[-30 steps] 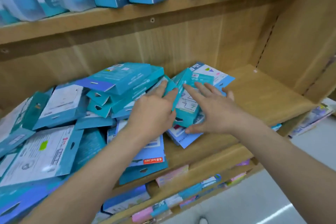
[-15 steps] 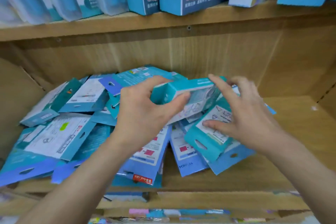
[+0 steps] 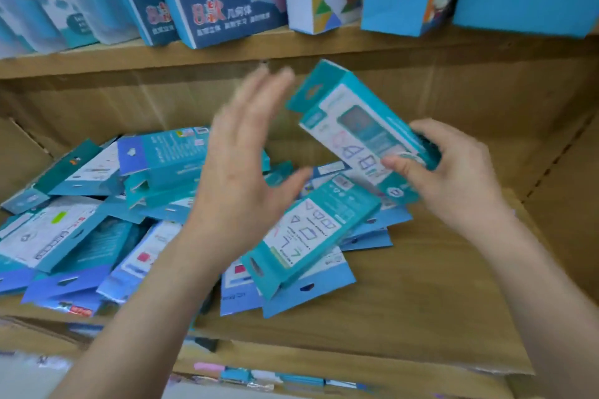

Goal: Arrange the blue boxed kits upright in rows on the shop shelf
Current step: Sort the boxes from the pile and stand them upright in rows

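My right hand (image 3: 453, 172) grips the lower end of a teal boxed kit (image 3: 350, 120), lifted above the shelf and tilted with its hang tab up to the left. My left hand (image 3: 243, 165) hovers open beside it, fingers straight and blurred, holding nothing. Below lies a jumbled heap of several blue and teal kits (image 3: 97, 204) flat on the wooden shelf board (image 3: 421, 317). One teal kit (image 3: 308, 236) with shape drawings lies on top of the heap's right end.
The shelf above carries upright blue and white boxes (image 3: 220, 3) along its front edge (image 3: 291, 45). The right part of the shelf board shows bare wood up to the side wall (image 3: 570, 197). More packets (image 3: 259, 376) sit on the shelf below.
My right hand has picked up a teal kit and raised it to the right. My left hand let go of that kit and opened. The view tilted up.
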